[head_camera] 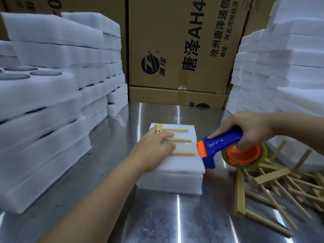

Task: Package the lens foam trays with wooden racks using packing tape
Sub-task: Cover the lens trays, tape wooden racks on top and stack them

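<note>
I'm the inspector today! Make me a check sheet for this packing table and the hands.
Surface: shiny metal table.
Job's things: wooden rack lies on foam tray stack; tape dispenser at the stack's right edge.
Clutter: loose racks piled at right.
Hands: left hand presses flat on the rack; right hand grips the dispenser.
Cables: nothing seen.
Surroundings: foam stacks both sides, cardboard boxes behind.
</note>
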